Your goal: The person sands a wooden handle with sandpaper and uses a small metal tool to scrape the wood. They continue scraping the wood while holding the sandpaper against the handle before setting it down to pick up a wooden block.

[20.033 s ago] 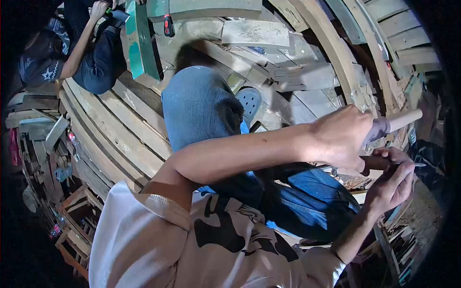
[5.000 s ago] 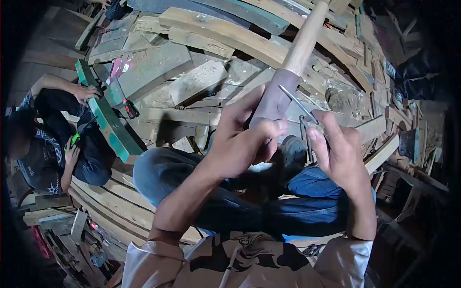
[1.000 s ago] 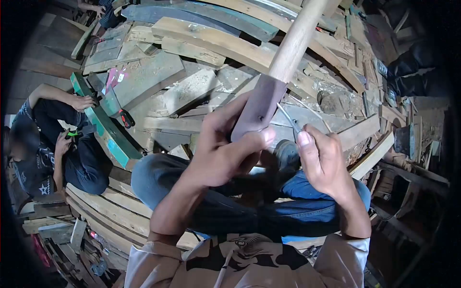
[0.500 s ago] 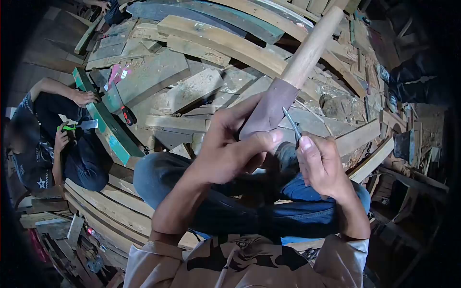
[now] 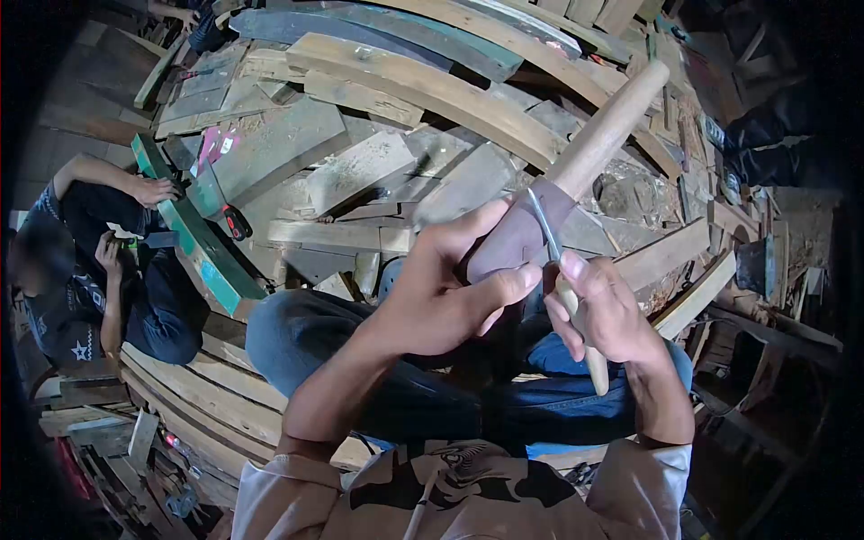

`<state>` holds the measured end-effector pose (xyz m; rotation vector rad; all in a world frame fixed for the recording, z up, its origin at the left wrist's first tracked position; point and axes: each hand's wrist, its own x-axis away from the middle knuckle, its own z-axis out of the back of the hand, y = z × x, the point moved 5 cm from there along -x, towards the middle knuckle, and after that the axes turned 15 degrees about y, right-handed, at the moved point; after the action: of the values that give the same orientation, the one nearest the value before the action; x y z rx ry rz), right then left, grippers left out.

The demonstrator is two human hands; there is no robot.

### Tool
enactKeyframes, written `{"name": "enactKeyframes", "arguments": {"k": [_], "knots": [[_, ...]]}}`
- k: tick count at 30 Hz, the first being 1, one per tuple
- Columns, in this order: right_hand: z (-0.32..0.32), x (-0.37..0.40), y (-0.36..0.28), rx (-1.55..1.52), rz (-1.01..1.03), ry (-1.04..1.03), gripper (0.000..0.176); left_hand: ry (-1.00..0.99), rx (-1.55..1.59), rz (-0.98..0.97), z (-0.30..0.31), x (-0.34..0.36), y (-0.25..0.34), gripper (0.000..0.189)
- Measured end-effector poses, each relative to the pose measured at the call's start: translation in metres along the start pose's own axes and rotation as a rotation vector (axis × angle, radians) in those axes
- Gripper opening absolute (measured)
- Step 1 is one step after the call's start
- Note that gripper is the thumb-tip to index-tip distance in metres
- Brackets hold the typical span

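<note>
Scattered planks [image 5: 360, 171] beyond left fingers [image 5: 504, 288] around brown wrap [image 5: 508, 240], pale rod [image 5: 610, 132] inside.

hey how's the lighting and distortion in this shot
Head view: the pale wooden rod is brightly lit, the metal blade glints; head view again: corners fall to black, long planks look bowed, the co-worker's head is blurred.

Left forearm [image 5: 346, 382] is slanting up and inward from a bent elbow [image 5: 310, 421]; left hand [image 5: 432, 301] is gripping, thumb [image 5: 513, 284] stretching toward the right. Right forearm [image 5: 664, 391] is standing steeper; right hand [image 5: 607, 310] is pinching, thumb [image 5: 576, 266] on top, fingers [image 5: 562, 326] curling underneath. Both thumb tips are lying close together.
</note>
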<state>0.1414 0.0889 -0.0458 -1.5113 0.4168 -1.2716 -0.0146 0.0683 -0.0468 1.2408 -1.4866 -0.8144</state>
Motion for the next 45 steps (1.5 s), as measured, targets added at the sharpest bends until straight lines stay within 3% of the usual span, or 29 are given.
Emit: {"name": "enactKeyframes", "arguments": {"k": [2,6,8,13,17,22,26,29,31,37,42,45], "knots": [[-0.002,-0.001,0.006,-0.138,-0.034,-0.005,0.069,-0.005,0.010,0.018,-0.001,0.000,0.001,0.035],[0.001,-0.003,0.006,-0.129,0.044,0.043,0.063,-0.038,-0.001,-0.023,-0.003,-0.002,0.003,0.032],[0.001,-0.003,0.002,-0.098,0.086,0.163,0.055,-0.052,0.003,0.013,-0.003,0.000,0.005,0.033],[0.001,-0.005,-0.004,-0.023,0.207,0.132,0.050,-0.045,0.004,-0.008,0.002,-0.001,0.000,0.043],[-0.001,-0.004,0.001,-0.139,0.050,0.080,0.061,-0.054,-0.013,0.002,0.004,-0.002,0.001,0.044],[0.001,-0.005,0.000,-0.095,0.026,0.035,0.061,0.031,0.059,0.016,0.009,-0.005,0.009,0.043],[0.003,-0.004,-0.004,-0.043,0.029,0.057,0.064,-0.087,-0.017,0.032,-0.008,-0.002,-0.002,0.032],[0.002,-0.005,0.003,-0.138,-0.030,-0.021,0.065,-0.084,-0.041,0.025,-0.004,-0.004,-0.003,0.039],[0.003,-0.005,0.008,-0.154,-0.072,-0.053,0.065,0.077,0.004,0.000,0.003,-0.005,0.005,0.048],[-0.001,0.000,0.005,-0.242,-0.221,-0.172,0.066,0.059,0.004,0.008,0.006,-0.002,0.013,0.051],[-0.002,0.003,0.000,-0.217,-0.153,-0.191,0.047,0.090,-0.006,-0.042,0.008,-0.003,0.007,0.052],[-0.002,0.006,-0.003,-0.010,0.096,-0.019,0.049,0.084,-0.033,-0.075,0.008,-0.002,0.007,0.052]]}}
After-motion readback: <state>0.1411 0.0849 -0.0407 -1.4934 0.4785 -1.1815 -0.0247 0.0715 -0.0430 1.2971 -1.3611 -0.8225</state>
